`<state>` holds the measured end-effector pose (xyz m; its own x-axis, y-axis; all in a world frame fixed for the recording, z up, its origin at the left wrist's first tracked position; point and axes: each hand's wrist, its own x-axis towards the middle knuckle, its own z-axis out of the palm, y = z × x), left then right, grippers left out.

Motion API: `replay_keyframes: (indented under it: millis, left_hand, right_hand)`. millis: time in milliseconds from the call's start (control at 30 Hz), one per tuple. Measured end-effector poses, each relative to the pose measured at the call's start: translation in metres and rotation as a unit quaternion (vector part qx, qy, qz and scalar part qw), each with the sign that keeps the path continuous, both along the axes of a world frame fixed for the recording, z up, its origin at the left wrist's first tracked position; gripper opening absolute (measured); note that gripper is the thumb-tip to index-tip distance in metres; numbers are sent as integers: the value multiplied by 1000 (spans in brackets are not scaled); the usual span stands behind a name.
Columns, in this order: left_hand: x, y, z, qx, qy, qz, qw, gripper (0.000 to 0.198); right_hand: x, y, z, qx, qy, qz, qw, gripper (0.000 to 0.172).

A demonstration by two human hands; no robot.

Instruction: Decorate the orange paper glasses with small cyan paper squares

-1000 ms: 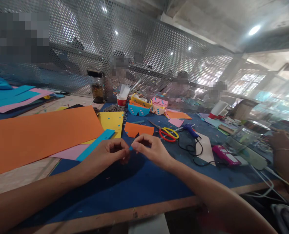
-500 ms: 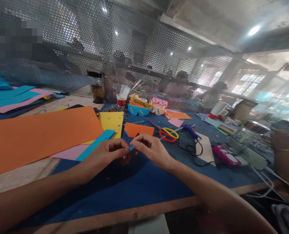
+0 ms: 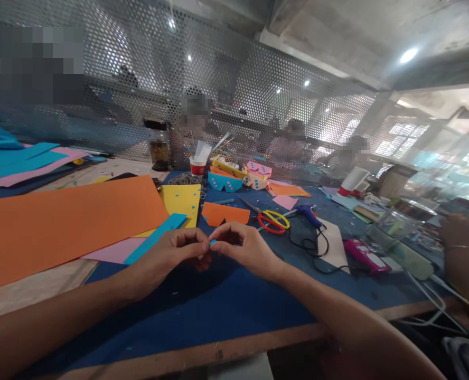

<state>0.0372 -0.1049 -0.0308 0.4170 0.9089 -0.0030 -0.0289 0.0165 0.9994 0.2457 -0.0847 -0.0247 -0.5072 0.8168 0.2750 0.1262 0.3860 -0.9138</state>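
Note:
A tiny blue paper piece [image 3: 213,242] shows between the fingertips of both hands, over the blue table cover. My left hand [image 3: 185,250] is pinched closed on one side of it; my right hand [image 3: 244,245] pinches it from the other side. The fingers hide most of the piece. Close behind the left hand lies a blue paper strip [image 3: 157,237], partly over a pink sheet [image 3: 113,252]. An orange cut-out [image 3: 222,212] with a notched lower edge lies just beyond the fingers. Yellow paper [image 3: 183,200] dotted with small blue squares is behind the left hand.
A large orange sheet [image 3: 68,221] covers the left. Scissors [image 3: 273,219] with red and yellow handles, a blue glue gun [image 3: 309,215] with its cord and a pink device [image 3: 365,256] lie right. Decorated cut-outs [image 3: 225,182] stand behind. Another person's hand [image 3: 460,232] is at far right.
The right fingertips have closed in against the left ones, so less of the blue piece shows. The view has shifted slightly; the other things lie as before.

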Motion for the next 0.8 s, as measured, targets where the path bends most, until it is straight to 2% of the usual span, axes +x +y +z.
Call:
replay_keyframes:
  millis: [200, 333, 533, 800]
  left_hand:
    - [-2, 1, -1, -1, -12, 6, 1000, 20]
    - [-2, 1, -1, 11, -6, 19, 1000, 24]
    - [0, 2, -2, 12, 2, 21, 1000, 24]
    - [0, 2, -3, 12, -19, 24, 999, 17]
  right_hand:
    - [0, 0, 1, -24, 28, -2, 999, 25]
    - [1, 0, 2, -16, 2, -17, 1000, 26]
    - [0, 1, 0, 11, -11, -33, 999, 18]
    - [1, 1, 1, 11, -13, -50, 999, 15]
